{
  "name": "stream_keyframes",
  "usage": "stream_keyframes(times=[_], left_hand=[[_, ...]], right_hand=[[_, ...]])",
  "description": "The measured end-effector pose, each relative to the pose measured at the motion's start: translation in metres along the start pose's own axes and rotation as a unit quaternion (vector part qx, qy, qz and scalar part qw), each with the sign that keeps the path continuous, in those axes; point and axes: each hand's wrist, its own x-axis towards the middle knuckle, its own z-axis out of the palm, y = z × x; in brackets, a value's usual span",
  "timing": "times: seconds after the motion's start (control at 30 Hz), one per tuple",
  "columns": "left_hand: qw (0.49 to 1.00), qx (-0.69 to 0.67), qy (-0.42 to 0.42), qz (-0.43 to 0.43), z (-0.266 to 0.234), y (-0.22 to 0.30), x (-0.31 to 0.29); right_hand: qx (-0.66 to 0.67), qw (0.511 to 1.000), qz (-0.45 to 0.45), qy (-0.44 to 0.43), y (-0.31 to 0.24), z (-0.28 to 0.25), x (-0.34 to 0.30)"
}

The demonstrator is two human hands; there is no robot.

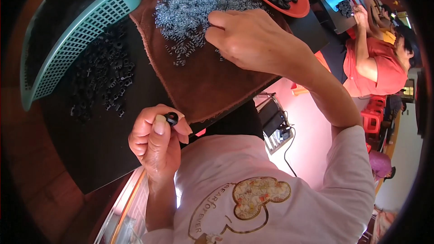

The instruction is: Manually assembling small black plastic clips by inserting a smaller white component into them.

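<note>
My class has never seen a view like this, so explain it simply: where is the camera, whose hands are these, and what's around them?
No machine here: a person works with two bare hands. A wide fisheye camera on their head looks down, so straight edges bend near the rim. The left hand pinches a small, rounded black piece. The right hand reaches into a pile of silvery coil springs on a brown cloth; whether it holds one is hidden. Around them on the dark table are scattered small black parts, a pale green lattice basket and a round orange-red dish of black pieces.
</note>
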Motion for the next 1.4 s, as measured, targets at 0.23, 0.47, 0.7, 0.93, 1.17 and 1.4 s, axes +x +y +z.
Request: stream_keyframes(times=[0.23, 0.47, 0.7, 0.93, 1.17, 1.4], left_hand=[[1.0, 0.006, 0.013, -0.007, 0.002, 0.0, -0.001], [0.999, 0.01, 0.031, -0.019, 0.0, 0.002, -0.001], [0.997, -0.042, 0.051, -0.042, -0.001, 0.004, 0.001], [0.993, -0.083, 0.06, -0.058, -0.004, 0.005, 0.002], [0.99, -0.113, 0.044, -0.073, -0.009, 0.005, 0.002], [0.989, -0.129, 0.038, -0.063, -0.011, 0.005, 0.002]], right_hand=[[0.196, 0.977, 0.051, 0.07, 0.008, 0.006, -0.005], [0.465, 0.868, 0.146, 0.1, -0.013, -0.001, -0.003], [0.676, 0.721, 0.099, 0.115, -0.066, 0.001, 0.016], [0.709, 0.682, 0.117, 0.135, -0.087, 0.012, 0.021], [0.591, 0.774, 0.038, 0.225, -0.093, 0.013, 0.026], [0.515, 0.819, 0.004, 0.253, -0.096, 0.015, 0.028]])
